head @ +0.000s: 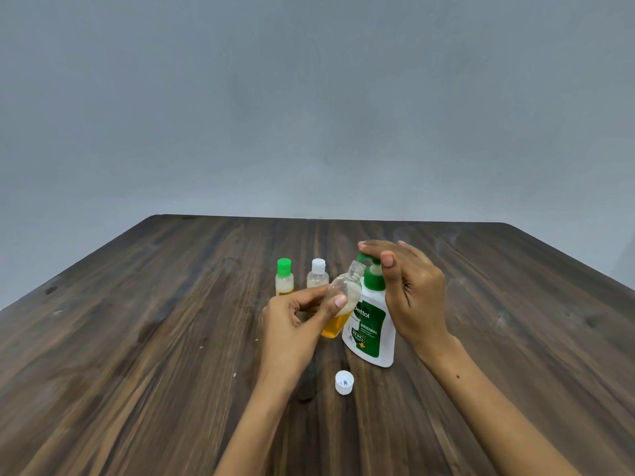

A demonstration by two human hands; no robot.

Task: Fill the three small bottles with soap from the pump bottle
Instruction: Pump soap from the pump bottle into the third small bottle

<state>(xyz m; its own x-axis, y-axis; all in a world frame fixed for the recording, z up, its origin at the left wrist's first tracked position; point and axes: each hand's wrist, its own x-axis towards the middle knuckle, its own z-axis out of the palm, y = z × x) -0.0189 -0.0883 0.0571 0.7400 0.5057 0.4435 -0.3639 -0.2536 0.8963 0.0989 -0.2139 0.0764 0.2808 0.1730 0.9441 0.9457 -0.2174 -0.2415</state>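
In the middle of the dark wooden table stands the pump bottle. It is white with a green label and a green pump on top. The word "ORIGINAL" shows on the label.

The right hand sits over the pump. Its fingers are straight and lie flat on the green pump head, and its thumb points up beside the pump neck. The fingers are not curled around anything.

At 9 o'clock from the pump bottle, touching its side, is the small open bottle. It is clear and has no lid on. It leans, with its mouth tipped up toward the green spout. Yellow soap sits in its lower part, and whitish foam sits above that. The left hand holds this bottle, with the thumb pressed on its front and the fingers wrapped round the back.

At 10 o'clock from the pump bottle, farther back on the table, two more small bottles stand up straight, near each other. The green-capped bottle has a little yellow soap at the bottom. The white-capped bottle looks clear and bubbly inside.

At 6 o'clock from the pump bottle, near it, a white cap lies on the table with its open side up.
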